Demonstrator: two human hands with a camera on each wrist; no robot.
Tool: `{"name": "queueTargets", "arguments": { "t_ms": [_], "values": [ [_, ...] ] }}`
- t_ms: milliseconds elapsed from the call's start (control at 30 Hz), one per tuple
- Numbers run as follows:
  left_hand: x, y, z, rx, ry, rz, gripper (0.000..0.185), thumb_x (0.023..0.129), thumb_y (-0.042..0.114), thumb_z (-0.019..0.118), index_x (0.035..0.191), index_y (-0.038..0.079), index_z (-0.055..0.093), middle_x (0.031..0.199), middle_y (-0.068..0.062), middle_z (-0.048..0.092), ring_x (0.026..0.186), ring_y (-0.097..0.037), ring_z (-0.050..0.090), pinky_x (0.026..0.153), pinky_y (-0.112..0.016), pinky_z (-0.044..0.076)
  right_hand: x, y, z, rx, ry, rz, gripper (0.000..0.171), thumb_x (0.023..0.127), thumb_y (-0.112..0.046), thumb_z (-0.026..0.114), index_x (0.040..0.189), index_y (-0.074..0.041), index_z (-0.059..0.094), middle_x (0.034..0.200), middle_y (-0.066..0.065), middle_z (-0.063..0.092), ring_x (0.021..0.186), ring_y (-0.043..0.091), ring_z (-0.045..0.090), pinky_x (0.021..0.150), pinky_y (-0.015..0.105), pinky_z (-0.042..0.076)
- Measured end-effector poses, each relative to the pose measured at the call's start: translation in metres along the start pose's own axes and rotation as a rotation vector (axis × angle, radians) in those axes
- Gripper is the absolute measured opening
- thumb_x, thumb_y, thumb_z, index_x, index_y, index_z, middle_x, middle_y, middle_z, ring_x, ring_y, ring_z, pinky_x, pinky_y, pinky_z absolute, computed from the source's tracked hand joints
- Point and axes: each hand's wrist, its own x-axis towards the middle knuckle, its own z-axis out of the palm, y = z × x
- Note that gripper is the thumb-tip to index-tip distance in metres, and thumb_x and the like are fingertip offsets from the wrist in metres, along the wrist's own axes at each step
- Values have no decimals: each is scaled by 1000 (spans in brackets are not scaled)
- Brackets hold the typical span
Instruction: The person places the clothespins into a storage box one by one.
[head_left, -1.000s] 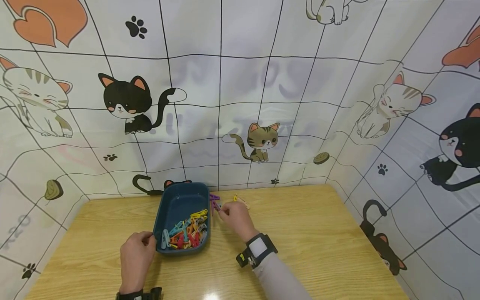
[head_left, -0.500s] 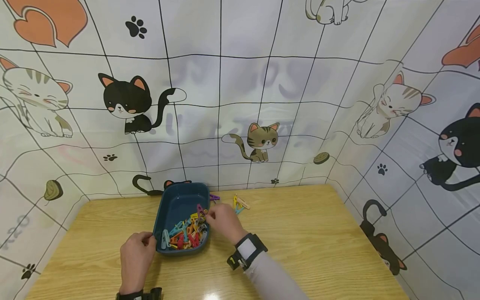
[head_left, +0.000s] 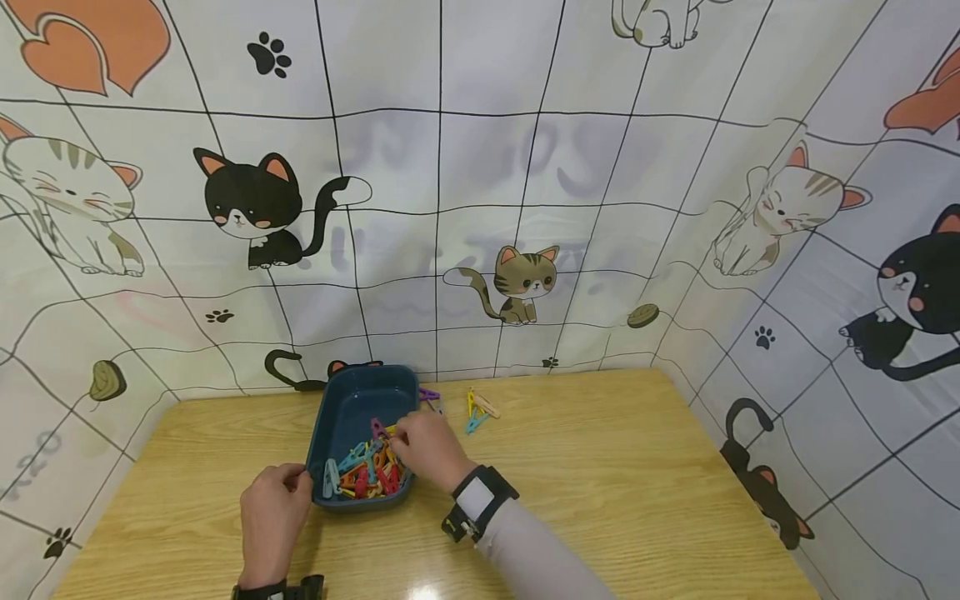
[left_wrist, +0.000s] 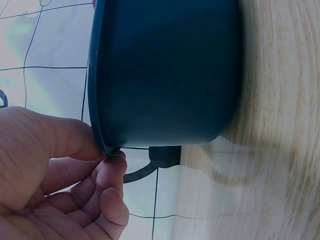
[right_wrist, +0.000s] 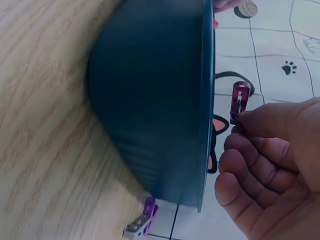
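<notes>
A dark blue plastic bin [head_left: 360, 392] stands on the table, with a pile of colourful clothespins [head_left: 367, 471] at its near end. My left hand [head_left: 276, 518] pinches the bin's left rim between thumb and fingers, as the left wrist view also shows. Over the bin's right side, my right hand [head_left: 431, 450] pinches a purple clothespin [right_wrist: 240, 102] by one end, above the rim. In the right wrist view another purple clothespin [right_wrist: 150, 212] and a grey one [right_wrist: 136, 227] lie on the table beside the bin.
Right of the bin, yellow, blue and beige clothespins [head_left: 483, 406] lie together on the wooden table [head_left: 600, 467]. Behind the table hangs a white cloth [head_left: 480, 167] with cat prints, which also runs along the right side.
My right hand has picked up the purple clothespin from the table right of the bin and carried it left over the bin. The left hand has stayed on the rim.
</notes>
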Motion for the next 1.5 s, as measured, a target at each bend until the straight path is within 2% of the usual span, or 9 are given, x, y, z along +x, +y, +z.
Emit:
{"name": "queueTargets", "arguments": {
  "t_ms": [167,367,433,567,667,967,1133,1333,1500],
  "values": [
    [0,2,-1,7,12,3,13,84,-2,66,88,-11,76,72,-15,66,63,-27,61,56,-37,46,4,-6,5,-45,-29,-36,28,95,-16,70,67,-15,66,65,-7,53,59,3,43,56,17,32],
    [0,3,-1,10,5,1,14,85,-1,66,89,-11,76,73,-15,66,64,-27,60,57,-37,46,9,-14,13,-63,-61,-57,20,95,-19,70,76,-16,75,73,-7,65,66,3,57,62,17,43],
    [0,3,0,9,6,3,14,85,-1,66,88,-11,76,73,-15,66,64,-27,60,57,-37,46,11,-14,17,-64,-78,-57,19,96,-18,69,79,-15,77,75,-6,69,69,6,61,69,21,49],
    [0,2,1,11,16,9,14,85,-1,66,88,-10,76,73,-14,66,63,-26,60,57,-38,46,14,-16,24,-83,-94,-53,17,96,-19,70,83,-16,79,78,-7,71,72,5,64,71,21,51],
    [0,2,1,12,23,12,14,85,-1,65,87,-9,76,73,-14,66,63,-26,60,57,-38,46,15,-18,25,-69,-98,-54,17,97,-20,70,83,-16,79,78,-7,70,70,4,62,64,17,47],
    [0,2,1,9,29,13,14,85,-1,66,87,-9,76,72,-13,66,63,-27,61,58,-39,46,13,-16,29,-12,-80,-71,18,97,-17,70,81,-14,77,75,-6,65,67,2,55,63,16,43],
    [0,2,1,8,22,6,14,85,-1,65,87,-9,76,73,-15,66,63,-27,61,57,-40,47,7,-13,22,36,-35,-58,16,96,-15,71,83,-14,79,77,-6,67,70,2,57,69,17,46],
    [0,1,0,9,3,-7,15,85,-1,65,89,-11,76,74,-17,67,64,-28,62,56,-42,48,-1,-4,12,94,18,-11,19,98,-15,69,82,-12,76,76,-4,62,65,2,49,60,16,38],
    [-1,0,0,11,4,-7,15,85,-1,64,89,-11,76,75,-17,67,63,-28,62,56,-41,48,-7,10,3,150,101,19,14,98,-13,69,87,-12,78,80,-3,70,68,2,54,63,17,43]
  ]
}}
